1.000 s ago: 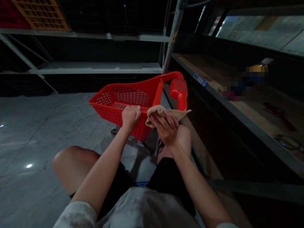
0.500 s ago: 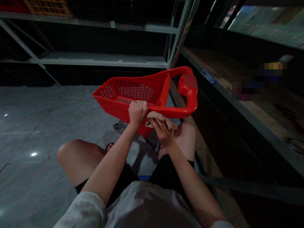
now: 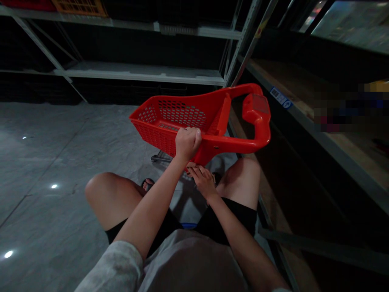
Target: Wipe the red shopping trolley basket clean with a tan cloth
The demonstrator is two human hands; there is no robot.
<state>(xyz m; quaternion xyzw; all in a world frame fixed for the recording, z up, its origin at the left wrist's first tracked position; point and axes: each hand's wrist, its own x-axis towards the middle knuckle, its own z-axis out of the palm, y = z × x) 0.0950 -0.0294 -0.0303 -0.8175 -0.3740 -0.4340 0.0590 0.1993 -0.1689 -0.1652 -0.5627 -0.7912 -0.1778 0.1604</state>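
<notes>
A red plastic shopping cart (image 3: 165, 134), its basket walls pierced with oval holes, stands in front of my knees. Its looped handle (image 3: 264, 129) points to the right. My left hand (image 3: 187, 142) is closed over the near rim of the basket. Below that rim, my right hand (image 3: 203, 178) presses a tan cloth (image 3: 191, 165) against the lower side of the cart. Most of the cloth is hidden under the fingers.
White metal shelving (image 3: 146, 74) runs along the back, with an orange crate (image 3: 80, 7) on its upper level. A wooden shelf with a blue-and-white label (image 3: 281, 98) borders my right side. Grey concrete floor (image 3: 45, 158) spreads to the left.
My right hand has moved down with the cloth, from just under the cart's near rim to its lower side. My left hand keeps its hold. The view has shifted slightly left.
</notes>
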